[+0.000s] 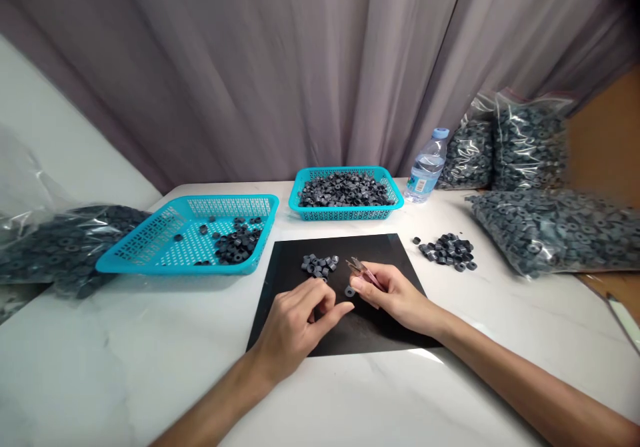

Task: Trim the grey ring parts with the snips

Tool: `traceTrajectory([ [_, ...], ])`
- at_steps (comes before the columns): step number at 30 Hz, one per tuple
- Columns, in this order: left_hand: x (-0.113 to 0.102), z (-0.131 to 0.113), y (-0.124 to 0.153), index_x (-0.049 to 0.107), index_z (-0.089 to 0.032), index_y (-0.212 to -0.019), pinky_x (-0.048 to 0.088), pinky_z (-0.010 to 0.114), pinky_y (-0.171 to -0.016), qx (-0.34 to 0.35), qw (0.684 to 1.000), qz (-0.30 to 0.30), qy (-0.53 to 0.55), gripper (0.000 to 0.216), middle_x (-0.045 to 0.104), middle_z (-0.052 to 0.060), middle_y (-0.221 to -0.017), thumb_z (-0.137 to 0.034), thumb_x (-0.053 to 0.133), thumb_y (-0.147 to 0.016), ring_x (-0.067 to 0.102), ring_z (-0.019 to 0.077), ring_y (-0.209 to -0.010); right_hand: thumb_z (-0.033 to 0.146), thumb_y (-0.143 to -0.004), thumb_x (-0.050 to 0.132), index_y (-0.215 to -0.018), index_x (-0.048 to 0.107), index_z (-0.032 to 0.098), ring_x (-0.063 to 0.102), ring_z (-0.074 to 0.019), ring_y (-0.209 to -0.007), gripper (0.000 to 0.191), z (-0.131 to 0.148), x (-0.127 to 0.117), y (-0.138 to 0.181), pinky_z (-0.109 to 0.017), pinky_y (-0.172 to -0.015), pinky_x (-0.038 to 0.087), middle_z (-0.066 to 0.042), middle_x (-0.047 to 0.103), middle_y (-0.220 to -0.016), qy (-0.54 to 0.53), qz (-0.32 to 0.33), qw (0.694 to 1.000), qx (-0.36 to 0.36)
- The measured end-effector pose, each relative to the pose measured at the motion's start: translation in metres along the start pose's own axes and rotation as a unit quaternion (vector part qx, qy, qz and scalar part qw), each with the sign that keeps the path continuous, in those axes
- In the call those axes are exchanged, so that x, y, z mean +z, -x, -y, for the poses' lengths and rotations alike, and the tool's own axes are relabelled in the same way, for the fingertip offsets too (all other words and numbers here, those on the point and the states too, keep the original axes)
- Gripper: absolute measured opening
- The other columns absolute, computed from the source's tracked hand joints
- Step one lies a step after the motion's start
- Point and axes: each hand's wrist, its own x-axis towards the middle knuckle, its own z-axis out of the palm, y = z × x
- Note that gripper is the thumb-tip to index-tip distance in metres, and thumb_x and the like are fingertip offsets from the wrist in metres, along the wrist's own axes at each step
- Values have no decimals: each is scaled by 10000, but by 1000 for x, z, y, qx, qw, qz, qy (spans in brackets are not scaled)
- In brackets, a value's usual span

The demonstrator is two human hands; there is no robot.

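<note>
Sitting on the black mat (pixel 300 327), both hands meet over one small dark ring (pixel 349 291) that lies flat, hole facing up, so it has no real long axis to speak of. That ring sits right between the two hands: just off the thumb tip of the left hand (pixel 295 323), up and to its right, and just left of the fingertips of the right hand (pixel 395 293). Right hand looks a touch closer, pretty much touching it.

Left hand's fingers are curled loosely with the thumb stuck out, not clamped on anything. Right hand's fingers are pinched together around a thin pinkish tool (pixel 363 271), tweezers I think, tips pointing up-left toward the little pile of rings (pixel 319 265) farther back on the mat.

Behind are two teal baskets, the near one (pixel 150 247) sparse and the far one (pixel 385 179) heaped, plus a loose heap (pixel 449 249) on the white table (pixel 100 367).
</note>
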Motion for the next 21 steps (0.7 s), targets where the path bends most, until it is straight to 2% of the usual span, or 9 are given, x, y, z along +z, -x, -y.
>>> traceTrajectory([
  [2, -1, 1, -1, 479, -210, -805, 437, 253, -594, 26, 999, 32, -18, 253, 533, -35, -718, -226, 517, -1055, 557, 128, -629, 506, -1001, 585, -797, 491, 192, 323, -101, -606, 386, 0, 0, 0, -264, -552, 251, 60, 382, -673, 0, 1, 1000, 0],
  [4, -3, 1, -2, 522, -207, -930, 474, 258, -645, 9, 998, 56, -32, 178, 595, -13, -819, -161, 425, -1073, 622, 139, -712, 502, -1003, 583, -813, 507, 188, 320, -102, -609, 375, 0, 0, 0, -264, -553, 254, 58, 380, -681, -3, 4, 1000, -2],
  [6, -4, 1, -2, 528, -205, -1126, 517, 263, -715, -31, 997, 53, -36, 167, 634, 17, -974, -132, 387, -1072, 660, 141, -799, 503, -1006, 578, -848, 533, 182, 322, -103, -613, 360, 0, 1, 0, -265, -556, 256, 57, 383, -690, -10, 7, 1000, -5],
  [8, -4, 1, -2, 509, -210, -1240, 544, 266, -749, -45, 998, 31, -29, 188, 630, 30, -1046, -182, 465, -1059, 662, 143, -829, 507, -1006, 576, -872, 546, 178, 332, -104, -617, 356, 1, 0, 0, -266, -564, 262, 56, 393, -694, -15, 11, 1000, -8],
  [10, -2, 0, -2, 529, -209, -1234, 555, 257, -720, -25, 999, 3, -23, 254, 623, 24, -1021, -267, 619, -1004, 649, 146, -819, 515, -1006, 572, -867, 543, 177, 344, -106, -621, 366, 3, 0, 0, -269, -574, 268, 55, 402, -691, -15, 15, 1000, -9],
  [12, 1, -1, -3, 562, -207, -1180, 551, 240, -687, 12, 999, -21, -24, 301, 628, 13, -975, -273, 727, -937, 644, 145, -812, 524, -1009, 562, -875, 552, 175, 351, -109, -625, 374, 5, 0, 0, -273, -584, 271, 54, 408, -688, -8, 22, 1000, -6],
  [16, 5, -1, -3, 605, -198, -1129, 541, 215, -663, 48, 998, -39, -25, 217, 669, 6, -938, -141, 702, -943, 651, 122, -775, 543, -1009, 552, -883, 569, 171, 347, -111, -623, 393, 8, 0, -1, -276, -585, 265, 56, 406, -678, 6, 29, 1000, 0],
  [21, 3, 0, -1, 628, -192, -1102, 529, 210, -609, 34, 999, -38, -15, 197, 696, 9, -937, -126, 709, -935, 645, 114, -729, 559, -1004, 550, -862, 560, 180, 350, -113, -623, 405, 6, 0, 0, -276, -586, 269, 55, 413, -678, 19, 23, 1000, 2],
])
